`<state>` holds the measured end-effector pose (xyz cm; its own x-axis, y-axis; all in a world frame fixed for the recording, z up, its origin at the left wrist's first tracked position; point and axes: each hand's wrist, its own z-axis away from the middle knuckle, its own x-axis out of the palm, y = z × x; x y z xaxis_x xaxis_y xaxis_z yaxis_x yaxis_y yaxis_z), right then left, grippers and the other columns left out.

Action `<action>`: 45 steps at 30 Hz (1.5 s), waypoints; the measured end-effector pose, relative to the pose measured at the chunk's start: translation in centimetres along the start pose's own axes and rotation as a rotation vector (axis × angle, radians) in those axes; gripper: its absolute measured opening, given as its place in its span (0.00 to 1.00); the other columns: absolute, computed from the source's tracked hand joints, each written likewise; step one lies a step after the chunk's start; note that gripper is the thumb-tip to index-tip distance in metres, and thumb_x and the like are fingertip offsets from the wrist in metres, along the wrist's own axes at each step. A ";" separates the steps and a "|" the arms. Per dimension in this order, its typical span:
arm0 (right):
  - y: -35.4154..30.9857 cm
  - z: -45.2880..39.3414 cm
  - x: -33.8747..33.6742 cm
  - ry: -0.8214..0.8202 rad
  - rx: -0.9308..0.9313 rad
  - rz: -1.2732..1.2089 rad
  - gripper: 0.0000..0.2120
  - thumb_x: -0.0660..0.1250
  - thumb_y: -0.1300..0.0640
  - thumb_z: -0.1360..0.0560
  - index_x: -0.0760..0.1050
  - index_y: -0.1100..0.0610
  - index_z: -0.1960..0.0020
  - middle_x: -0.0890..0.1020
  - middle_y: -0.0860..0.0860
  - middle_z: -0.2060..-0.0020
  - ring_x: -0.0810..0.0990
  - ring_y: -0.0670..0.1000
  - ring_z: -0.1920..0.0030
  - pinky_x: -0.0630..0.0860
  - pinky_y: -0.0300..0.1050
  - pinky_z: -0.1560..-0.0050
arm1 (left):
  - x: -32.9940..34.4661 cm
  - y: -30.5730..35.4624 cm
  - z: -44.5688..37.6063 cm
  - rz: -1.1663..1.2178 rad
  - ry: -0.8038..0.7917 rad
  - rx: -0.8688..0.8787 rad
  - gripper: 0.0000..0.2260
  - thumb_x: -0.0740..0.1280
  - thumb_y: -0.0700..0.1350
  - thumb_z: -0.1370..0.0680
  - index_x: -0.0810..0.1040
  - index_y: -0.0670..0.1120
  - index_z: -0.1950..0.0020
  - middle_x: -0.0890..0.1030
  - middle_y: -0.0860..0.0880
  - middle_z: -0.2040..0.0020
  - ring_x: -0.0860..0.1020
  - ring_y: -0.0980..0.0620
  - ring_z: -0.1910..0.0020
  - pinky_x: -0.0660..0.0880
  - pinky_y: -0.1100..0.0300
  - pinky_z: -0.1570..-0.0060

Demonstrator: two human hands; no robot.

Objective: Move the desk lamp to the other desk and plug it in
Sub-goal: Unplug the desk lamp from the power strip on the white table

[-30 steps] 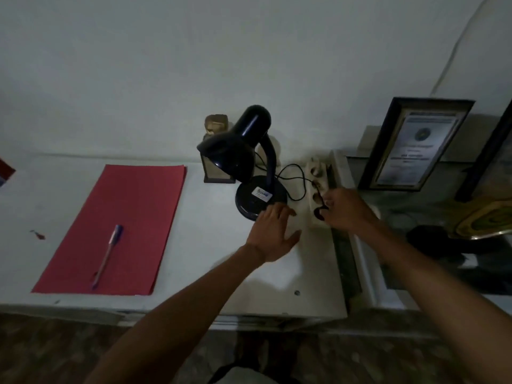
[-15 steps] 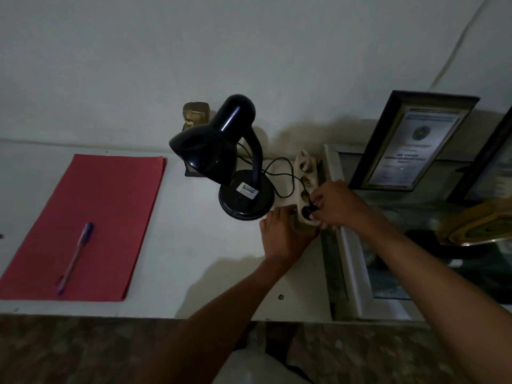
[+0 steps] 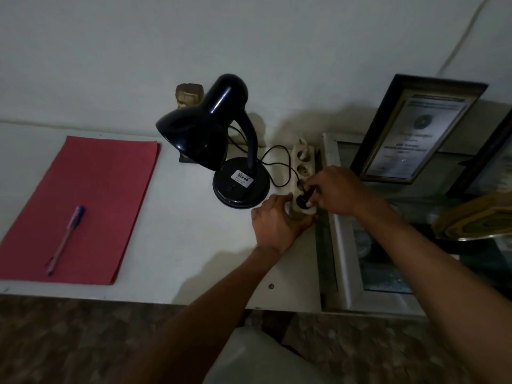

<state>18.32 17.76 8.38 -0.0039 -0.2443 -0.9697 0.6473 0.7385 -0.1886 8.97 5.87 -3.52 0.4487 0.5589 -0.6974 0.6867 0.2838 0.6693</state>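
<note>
A black desk lamp (image 3: pixel 221 145) stands unlit on the white desk (image 3: pixel 180 245), its round base beside a cream power strip (image 3: pixel 303 164) at the desk's right edge. The lamp's black cord (image 3: pixel 279 164) loops from the base to a black plug (image 3: pixel 303 200) at the strip's near end. My right hand (image 3: pixel 336 189) pinches that plug, which sits at the nearest socket. My left hand (image 3: pixel 277 223) grips the near end of the strip and holds it down.
A red folder (image 3: pixel 91 200) with a purple pen (image 3: pixel 66 239) lies on the desk's left. A small brown figure (image 3: pixel 188 94) stands behind the lamp. To the right, a glass-topped surface (image 3: pixel 368 250) carries a framed certificate (image 3: pixel 415 128) and a gold plaque (image 3: pixel 476 220).
My left hand moved from flat on the desk onto the near end of the power strip. My right hand stayed on the plug at the nearest socket. The view shifted closer.
</note>
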 end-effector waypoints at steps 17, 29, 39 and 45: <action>0.4 -0.1 -1.3 -0.032 -0.071 -0.093 0.07 0.78 0.59 0.32 0.86 0.54 0.54 0.86 0.52 0.59 0.84 0.52 0.57 0.81 0.50 0.54 | 0.7 -0.4 0.0 -0.047 0.020 0.008 0.33 0.63 0.74 0.31 0.80 0.49 0.41 0.82 0.51 0.45 0.78 0.51 0.46 0.68 0.55 0.49; 1.4 1.0 -2.8 0.092 0.052 -0.420 0.11 0.79 0.57 0.31 0.83 0.50 0.50 0.79 0.38 0.64 0.79 0.37 0.67 0.70 0.37 0.65 | -3.4 -2.3 0.0 0.396 -0.284 0.044 0.42 0.77 0.60 0.30 0.62 0.49 0.22 0.74 0.53 0.34 0.73 0.56 0.37 0.72 0.62 0.39; -2.2 -2.7 -1.8 0.123 0.104 -0.654 0.08 0.74 0.56 0.26 0.83 0.51 0.47 0.86 0.48 0.55 0.82 0.40 0.62 0.79 0.34 0.61 | -9.5 -7.5 -4.6 0.130 0.001 -0.059 0.22 0.74 0.51 0.25 0.74 0.47 0.34 0.78 0.47 0.41 0.77 0.48 0.43 0.77 0.52 0.46; -4.2 -5.4 1.0 0.192 0.267 -0.686 0.08 0.72 0.58 0.26 0.84 0.62 0.51 0.86 0.54 0.58 0.84 0.51 0.56 0.77 0.38 0.57 | -8.8 -8.7 -6.7 -0.142 -0.259 -0.190 0.58 0.73 0.75 0.47 0.56 0.53 0.23 0.65 0.46 0.26 0.65 0.44 0.29 0.65 0.50 0.32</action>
<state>11.48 17.80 7.41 -0.5886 -0.4626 -0.6630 0.6141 0.2776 -0.7388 -4.79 3.72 -1.50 0.5034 0.2942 -0.8124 0.6449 0.4978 0.5799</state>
